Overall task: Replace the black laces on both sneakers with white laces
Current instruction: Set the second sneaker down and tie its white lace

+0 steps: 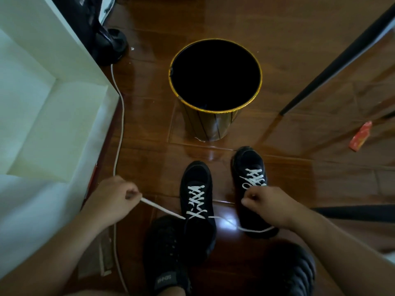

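Surroundings: a round black waste bin (pixel 215 75) with a gold rim stands on the glossy wooden floor (pixel 299 50), just beyond the toes of the shoes. A white cable (pixel 121 116) runs along the floor on the left, beside a white cabinet (pixel 42 103). A small red-orange wrapper (pixel 361 136) lies well apart on the right. A dark pole (pixel 335 63) slants across the upper right. Nothing stands between the hands and the shoes.

Count: two black sneakers on the floor, both carrying white lacing; two hands; one bin. The person's own two dark-shod feet show at the bottom edge.

The left sneaker (pixel 197 208) has five visible white crossings. The white lace (pixel 162 209) leaves its top eyelets in two free ends. The right sneaker (pixel 251 167) is laced and shows a small loop near its top.

Hands: the left hand (pixel 113 199) is curled, pinching one lace end, drawn taut out to the left. The right hand (pixel 269 204) is curled over the right sneaker's tongue, gripping the other end, which hangs slack beneath the wrist.
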Demonstrator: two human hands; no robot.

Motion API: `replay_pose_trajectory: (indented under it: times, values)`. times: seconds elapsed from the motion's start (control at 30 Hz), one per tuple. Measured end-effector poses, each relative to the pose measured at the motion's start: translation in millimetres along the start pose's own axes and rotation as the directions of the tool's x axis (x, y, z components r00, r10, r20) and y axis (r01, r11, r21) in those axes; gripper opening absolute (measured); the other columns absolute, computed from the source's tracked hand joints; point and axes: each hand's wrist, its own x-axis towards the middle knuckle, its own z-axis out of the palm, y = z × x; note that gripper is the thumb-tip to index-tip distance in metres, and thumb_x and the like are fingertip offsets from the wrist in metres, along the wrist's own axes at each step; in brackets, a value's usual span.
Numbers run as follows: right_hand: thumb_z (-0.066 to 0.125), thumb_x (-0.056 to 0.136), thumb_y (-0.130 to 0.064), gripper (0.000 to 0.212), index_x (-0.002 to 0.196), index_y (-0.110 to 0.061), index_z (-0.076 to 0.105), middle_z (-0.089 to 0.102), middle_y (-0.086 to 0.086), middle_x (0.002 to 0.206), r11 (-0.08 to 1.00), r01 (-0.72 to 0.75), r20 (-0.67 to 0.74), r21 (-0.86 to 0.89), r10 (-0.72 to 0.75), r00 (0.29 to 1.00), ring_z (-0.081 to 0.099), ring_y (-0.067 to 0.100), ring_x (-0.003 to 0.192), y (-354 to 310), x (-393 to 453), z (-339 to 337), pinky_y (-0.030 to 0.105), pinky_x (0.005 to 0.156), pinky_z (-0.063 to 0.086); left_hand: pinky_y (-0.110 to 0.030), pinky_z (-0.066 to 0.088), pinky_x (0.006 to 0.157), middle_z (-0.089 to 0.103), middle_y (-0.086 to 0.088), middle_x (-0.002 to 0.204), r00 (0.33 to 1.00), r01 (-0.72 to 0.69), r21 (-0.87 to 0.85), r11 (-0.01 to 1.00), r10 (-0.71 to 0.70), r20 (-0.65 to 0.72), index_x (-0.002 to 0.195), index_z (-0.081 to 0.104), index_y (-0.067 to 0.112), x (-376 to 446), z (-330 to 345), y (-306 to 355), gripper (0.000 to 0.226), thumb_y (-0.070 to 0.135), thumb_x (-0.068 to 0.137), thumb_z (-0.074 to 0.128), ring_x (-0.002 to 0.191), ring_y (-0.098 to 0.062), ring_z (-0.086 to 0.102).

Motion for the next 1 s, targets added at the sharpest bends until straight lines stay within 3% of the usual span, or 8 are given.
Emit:
replay_pose_trajectory:
  times: [0.23, 0.33, 0.4, 0.5, 0.6, 0.7, 0.83, 1.0]
  values:
    - [0.062, 0.101, -0.024, 0.034, 0.132, -0.040, 0.060, 0.061, -0.019, 0.109, 0.877, 0.260, -0.342, 0.404, -0.119, 0.932, 0.059, -0.004, 0.092, -83.3, 14.3, -32.9, 0.001, 0.067, 0.039, -0.024, 0.039, 0.112, 0.050, 0.025, 0.149, 0.971, -0.240, -0.528, 0.814, 0.196, -0.139, 0.117, 0.071, 0.042, 24.0, -40.6, 64.0, 0.038, 0.010, 0.099, 0.066, 0.132, 0.004, 0.048]
    - [0.065, 0.098, -0.026, 0.056, 0.150, -0.036, 0.048, 0.051, -0.010, 0.142, 0.920, 0.297, -0.355, 0.255, -0.197, 0.914, 0.050, 0.009, 0.126, -93.6, 20.5, -27.5, 0.019, 0.103, 0.039, -0.022, 0.048, 0.089, 0.067, 0.018, 0.121, 0.989, -0.145, -0.373, 0.916, 0.121, -0.087, 0.111, 0.070, 0.039, 26.5, -37.4, 81.1, 0.012, 0.035, 0.103, 0.062, 0.115, -0.004, 0.062]
    - [0.064, 0.097, -0.029, 0.037, 0.134, -0.032, 0.062, 0.057, -0.004, 0.133, 0.953, 0.244, -0.373, 0.182, -0.163, 0.913, 0.056, 0.015, 0.120, -83.5, 24.1, -11.4, 0.033, 0.106, 0.047, -0.025, 0.052, 0.077, 0.071, 0.011, 0.099, 0.992, 0.021, -0.294, 0.956, 0.017, 0.129, 0.104, 0.070, 0.033, 24.1, -17.4, 83.0, 0.026, 0.053, 0.105, 0.053, 0.095, -0.011, 0.069]
    - [0.059, 0.100, -0.046, 0.032, 0.086, -0.020, 0.071, 0.068, -0.002, 0.079, 0.954, -0.028, -0.133, 0.299, 0.071, 0.989, 0.064, 0.013, 0.070, -58.8, 21.0, 24.5, 0.035, 0.070, 0.057, -0.034, 0.054, 0.084, 0.073, 0.002, 0.098, 0.890, 0.237, -0.265, 0.935, -0.100, 0.444, 0.105, 0.071, 0.022, 12.2, 27.9, 80.5, 0.050, 0.067, 0.102, 0.047, 0.093, -0.020, 0.072]
    - [0.054, 0.098, -0.062, 0.053, 0.085, -0.014, 0.073, 0.072, 0.002, 0.077, 0.918, -0.237, 0.161, 0.319, 0.193, 0.968, 0.065, 0.015, 0.067, -36.5, 19.4, 69.3, 0.029, 0.064, 0.050, -0.031, 0.054, 0.086, 0.072, 0.012, 0.105, 0.891, 0.249, -0.360, 0.899, -0.067, 0.450, 0.110, 0.073, 0.028, 1.0, 71.7, 75.0, 0.051, 0.073, 0.096, 0.052, 0.100, -0.012, 0.070]
    - [0.061, 0.099, -0.052, 0.038, 0.093, -0.018, 0.078, 0.077, 0.000, 0.085, 0.692, -0.306, 0.148, 0.654, 0.280, 0.948, 0.069, 0.015, 0.073, -39.7, 22.5, 98.8, 0.029, 0.066, 0.050, -0.034, 0.056, 0.095, 0.074, 0.011, 0.113, 0.935, 0.312, -0.638, 0.704, -0.110, 0.336, 0.119, 0.071, 0.031, -2.5, 94.0, 84.1, 0.035, 0.058, 0.098, 0.064, 0.106, -0.012, 0.070]
    - [0.065, 0.101, -0.023, 0.019, 0.093, -0.010, 0.077, 0.076, 0.005, 0.079, 0.271, -0.287, 0.180, 0.919, 0.359, 0.916, 0.066, 0.016, 0.061, -68.0, 32.0, 103.3, 0.026, 0.054, 0.050, -0.033, 0.054, 0.075, 0.078, -0.006, 0.091, 0.908, 0.420, -0.838, 0.347, -0.170, 0.384, 0.101, 0.079, 0.014, 6.6, 92.2, 88.8, 0.018, 0.026, 0.104, 0.066, 0.079, -0.018, 0.072]
    - [0.060, 0.103, -0.022, 0.024, 0.090, -0.013, 0.078, 0.077, 0.002, 0.078, 0.245, -0.136, 0.029, 0.960, 0.396, 0.918, 0.073, 0.021, 0.079, -85.9, 35.6, 90.7, 0.041, 0.081, 0.062, -0.030, 0.046, 0.074, 0.074, -0.004, 0.096, 0.943, 0.328, -0.927, 0.181, -0.120, 0.310, 0.103, 0.074, 0.013, 10.5, 66.4, 94.3, 0.020, 0.017, 0.109, 0.056, 0.084, -0.016, 0.062]
